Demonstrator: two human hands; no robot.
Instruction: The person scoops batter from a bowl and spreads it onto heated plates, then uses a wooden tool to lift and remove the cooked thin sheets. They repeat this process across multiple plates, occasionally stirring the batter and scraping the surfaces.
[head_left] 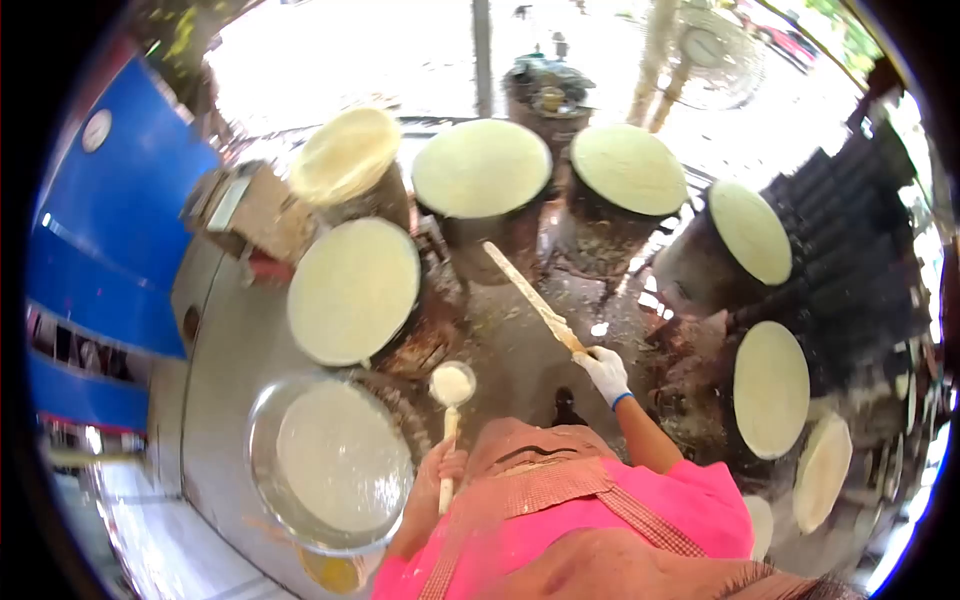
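Fingers of the left hand (447, 470) gripped a ladle (452, 385) of batter beside the basin (262, 440); gloved right-hand (606, 372) fingers clenched a long stick (530, 296) pointing at the steamers (481, 168). A tilted ladle would likely drip batter; steam might scald the bare hand. No writing was legible.

Items we cannot read in full:
- Yellow bowl (335, 572): mostly hidden under the metal basin (262, 470).
- Left hand (445, 470): fingers wrap the ladle handle (449, 455), palm unseen.
- Round disc (760, 520), lower right: partly behind the pink sleeve (700, 500).
- Dark stack (850, 250), right edge: warped, too blurred for us to identify.
- Fan (715, 45), top: washed out by glare.
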